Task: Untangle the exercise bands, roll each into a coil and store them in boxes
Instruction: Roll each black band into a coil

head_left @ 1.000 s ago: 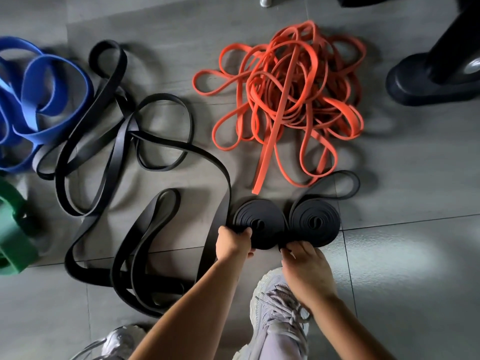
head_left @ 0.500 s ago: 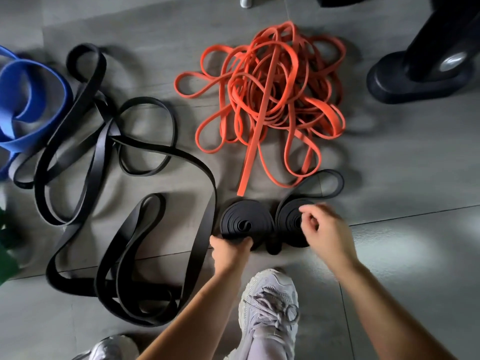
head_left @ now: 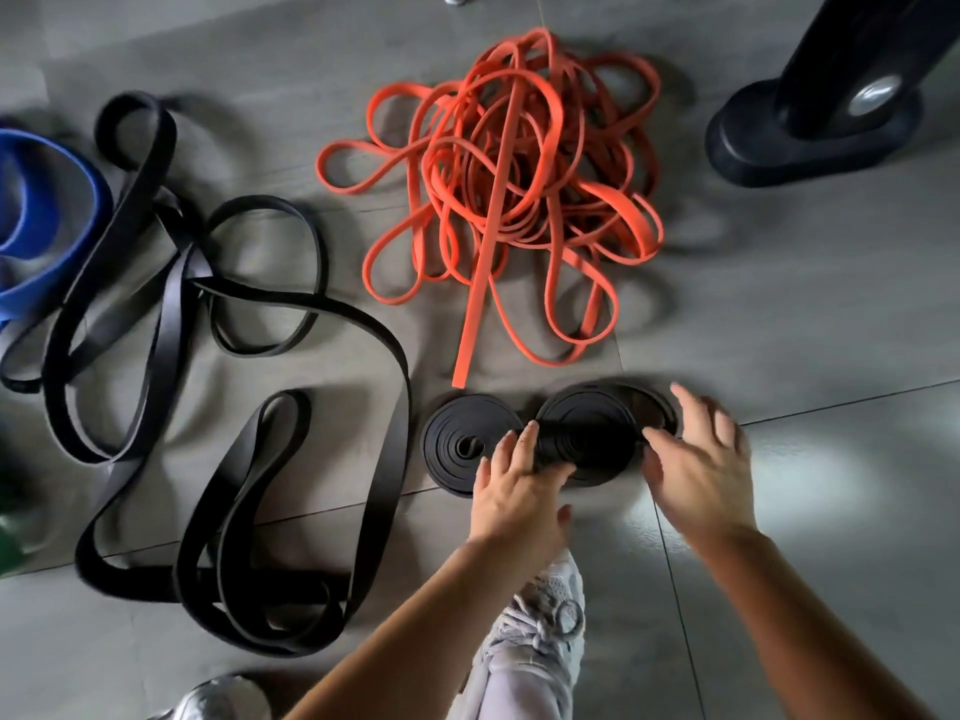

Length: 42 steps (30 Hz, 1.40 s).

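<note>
Just beyond the coils (head_left: 451, 440) lies the orange tangle (head_left: 514, 174).

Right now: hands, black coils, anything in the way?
Left hand flat where left coil meets right coil; right hand spread at its far rim. Orange tangle close behind.

The blue band (head_left: 96, 194) and a green shape (head_left: 6, 537) run off the left edge; the right hand (head_left: 696, 459) is blurred.

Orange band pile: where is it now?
Head view, upper centre: the orange band pile lies on the floor just beyond the two black coils, with loose black bands to its left and a black machine base to its right.
</note>
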### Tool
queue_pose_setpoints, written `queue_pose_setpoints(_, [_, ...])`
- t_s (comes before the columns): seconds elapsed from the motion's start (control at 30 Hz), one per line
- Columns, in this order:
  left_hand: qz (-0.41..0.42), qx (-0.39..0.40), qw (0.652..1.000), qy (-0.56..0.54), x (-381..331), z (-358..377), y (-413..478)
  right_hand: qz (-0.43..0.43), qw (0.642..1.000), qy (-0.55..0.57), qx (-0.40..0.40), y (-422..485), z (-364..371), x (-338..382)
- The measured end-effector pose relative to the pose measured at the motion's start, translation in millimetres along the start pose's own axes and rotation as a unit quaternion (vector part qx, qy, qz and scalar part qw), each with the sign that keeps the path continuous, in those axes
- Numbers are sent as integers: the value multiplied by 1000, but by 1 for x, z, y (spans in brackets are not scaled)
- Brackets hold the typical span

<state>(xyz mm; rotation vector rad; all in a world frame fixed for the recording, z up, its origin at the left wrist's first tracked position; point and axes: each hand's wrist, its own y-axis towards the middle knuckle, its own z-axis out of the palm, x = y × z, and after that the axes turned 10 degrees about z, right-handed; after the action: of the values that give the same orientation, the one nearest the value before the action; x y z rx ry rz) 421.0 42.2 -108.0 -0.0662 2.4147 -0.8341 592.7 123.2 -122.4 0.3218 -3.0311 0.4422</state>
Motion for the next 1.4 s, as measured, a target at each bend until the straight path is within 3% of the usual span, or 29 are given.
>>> queue_pose_setpoints(0.1, [4,25,1000,5,7,-1,1,29,994,77,77,-2,5,1])
queue_pose_setpoints(0.23, [28,40,999,25,15,-1,-2,50,989,122,60,1,2,9])
queue_pose_setpoints(0.33, [28,-5,998,56,25,-1,-4,55,990,117,63,5,4,11])
queue_pose_setpoints(0.47, [-35,-14,996,79,46,-5,-7,171,965,173,97,14,11,17])
queue_pose_setpoints(0.7, [-29,12,998,56,47,-12,-5,276,937,215,22,3,19,43])
queue_pose_setpoints(0.9, [-8,38,996,76,43,-16,-8,194,971,96,105,11,7,43])
queue_pose_setpoints(1.1, [31,61,994,80,43,-13,-12,145,974,-39,171,44,-6,51])
queue_pose_setpoints(1.3, [54,73,987,131,52,-12,-20,110,976,-26,186,45,-8,47])
queue_pose_setpoints(1.4, [46,84,988,121,51,-13,-18,199,960,63,187,40,-6,35])
